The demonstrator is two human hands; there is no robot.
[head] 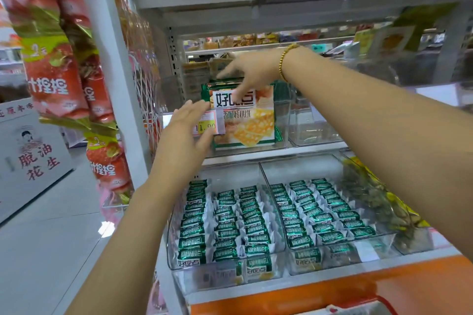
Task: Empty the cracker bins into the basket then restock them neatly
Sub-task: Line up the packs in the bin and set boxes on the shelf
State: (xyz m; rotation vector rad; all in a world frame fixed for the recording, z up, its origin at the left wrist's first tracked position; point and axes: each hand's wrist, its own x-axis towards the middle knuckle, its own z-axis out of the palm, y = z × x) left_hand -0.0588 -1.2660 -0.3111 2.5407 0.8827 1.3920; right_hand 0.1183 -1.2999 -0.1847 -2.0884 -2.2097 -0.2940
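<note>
Our left hand point(189, 125) is held up with its fingers straight and close together, gripping nothing, its fingertips at the price tag point(207, 127) on the front of a clear upper bin point(282, 123). Our right hand point(252, 69), with a gold bead bracelet point(286, 62) at the wrist, reaches in over the same bin with its fingers spread and loose. One finger points down across the face of the big green cracker bag point(253, 125) standing upright inside, though motion blur keeps us from telling whether it touches. The two hands are apart, one on each side of the bag's top left corner. On the shelf below, the left lower bin point(179, 279) and the right lower bin point(391, 243) sit side by side, both filled with small green cracker packets point(225, 222) in tidy rows. Red strawberry snack packs point(53, 71) hang at the far left.
</note>
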